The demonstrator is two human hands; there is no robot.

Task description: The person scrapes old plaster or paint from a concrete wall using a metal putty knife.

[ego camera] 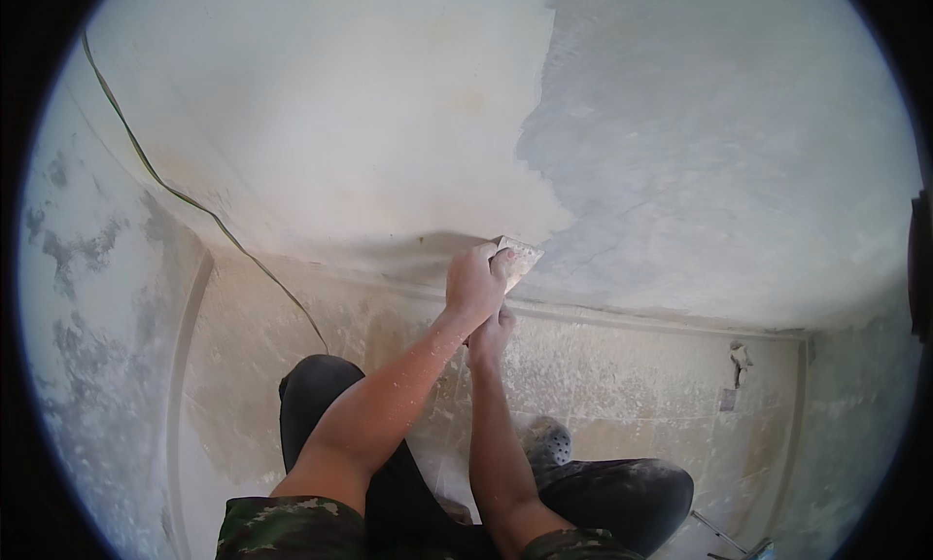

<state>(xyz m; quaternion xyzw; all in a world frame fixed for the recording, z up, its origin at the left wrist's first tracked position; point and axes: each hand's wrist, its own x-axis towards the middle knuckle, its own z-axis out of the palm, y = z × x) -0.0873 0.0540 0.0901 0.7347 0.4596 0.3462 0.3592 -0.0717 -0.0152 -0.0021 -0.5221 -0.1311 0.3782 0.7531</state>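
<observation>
My left hand grips a flat scraper blade near the foot of the wall, its thumb on the blade's dusty face. Just below it, my right hand is closed around what seems to be the tool's handle, mostly hidden by the hands. One corner of the blade meets the wall where a pale plaster coat ends in a ragged edge. Right of that edge the wall surface is grey.
A thin cable hangs down the left side to the floor. The tiled floor is dusty, with a crumpled scrap at the right. My knees are bent on both sides. A thin metal rod lies at the lower right.
</observation>
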